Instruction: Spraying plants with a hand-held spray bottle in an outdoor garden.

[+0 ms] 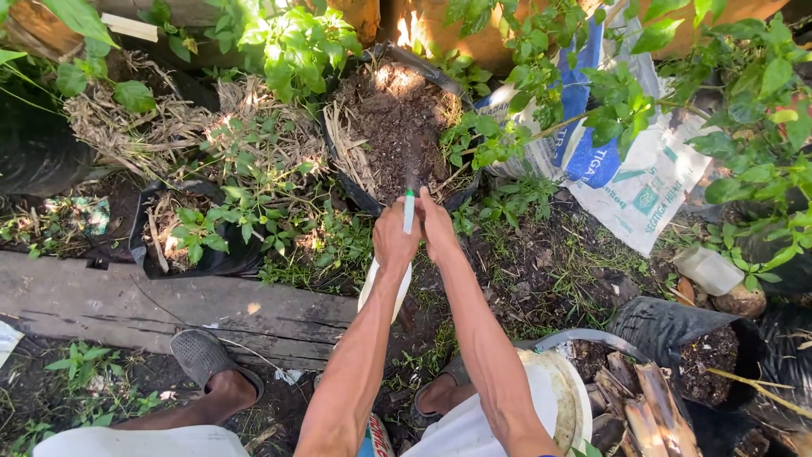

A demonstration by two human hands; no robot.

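Hands: both hands are stretched forward and close together, the left hand [394, 239] and the right hand [439, 230] each closed around the same slim white stick with a green tip [408, 209].
Grip: the fingers wrap the stick from two sides, so it stays nearly upright and steady; two hands give more control than one.
Stick: its green tip rises above the knuckles, and its white lower part comes out under the left wrist, toward the ground.
Place of the stick: it is held just in front of the black plastic grow bag filled with dark soil [397, 127], at its near rim, not inside it.
Soil bag: it is open on top, with dry straw at the left edge; no plant grows in the middle.
Neighbours: a second black bag with small green weeds [190, 233] stands to the left, and a white printed woven sack [647, 199] lies to the right.
Ground: a grey weathered wooden plank [127, 309] lies across, and the person's foot in a grey sandal [203, 360] rests near it.
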